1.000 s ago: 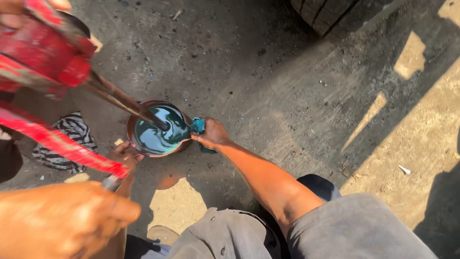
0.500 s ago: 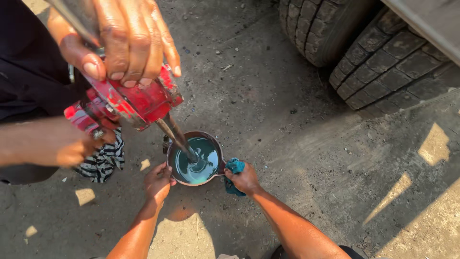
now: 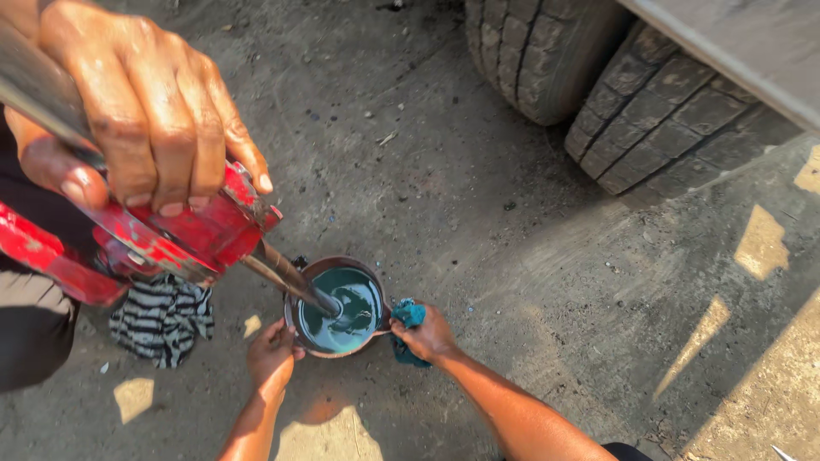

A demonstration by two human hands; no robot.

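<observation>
Head-camera view, straight down onto oil-darkened ground (image 3: 444,171). Left hand (image 3: 272,352) closed on the near-left rim of a round tin (image 3: 295,329), fingers curled over the edge. Right hand (image 3: 430,331) clamped on a teal rag (image 3: 408,314), pressing it against the tin's right side. Hands apart, with the tin between them, resting on the ground just beyond the fingertips.

Inside the tin, dark teal grease (image 3: 354,320), glossy and filling most of it. Dipping into the grease from the upper left, the metal nozzle (image 3: 286,275) of a red grease gun (image 3: 192,232). Gun held high above the left hand by a co-worker's hand (image 3: 158,111), large and close to the lens, fingers wrapped over the red body; a second hand of that person partly hidden behind it.

Left of the left hand, a striped cloth (image 3: 162,318) crumpled on the ground. Far beyond the right hand, two truck tyres (image 3: 598,77) side by side.

Step in hand, by the look of it: steadying the tin while the gun's nozzle sits in the grease. Next move calls for a firm, level hold from both sides, rag snug for grip on the slippery wall, fingers well away from the nozzle tip.
</observation>
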